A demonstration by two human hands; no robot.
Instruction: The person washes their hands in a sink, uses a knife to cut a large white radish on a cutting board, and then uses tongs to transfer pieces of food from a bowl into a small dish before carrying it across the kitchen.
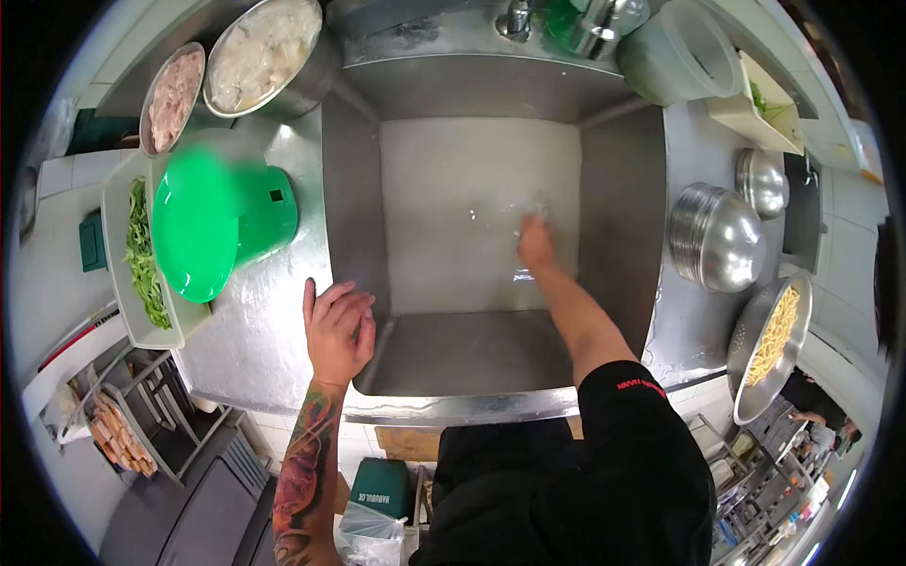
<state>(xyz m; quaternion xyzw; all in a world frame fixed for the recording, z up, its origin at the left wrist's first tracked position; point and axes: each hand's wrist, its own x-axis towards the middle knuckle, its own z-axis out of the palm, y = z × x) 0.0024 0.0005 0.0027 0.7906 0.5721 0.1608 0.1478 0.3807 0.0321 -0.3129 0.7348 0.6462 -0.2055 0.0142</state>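
Note:
I look straight down into a deep steel sink (618, 198). My right hand (535, 242) reaches down to the sink floor and rests on the wet metal near its right side; whether it holds anything I cannot tell. My left hand (338, 325) lies flat with fingers spread on the sink's front left rim, holding nothing. A faucet (517, 17) stands at the back of the sink.
A green plastic bucket (219, 222) lies on its side on the left counter, beside a white tray of green vegetables (142, 255). Two steel bowls of pale food (173, 94) (264, 52) sit behind. Stacked steel bowls (719, 236) and a colander of noodles (774, 341) are on the right.

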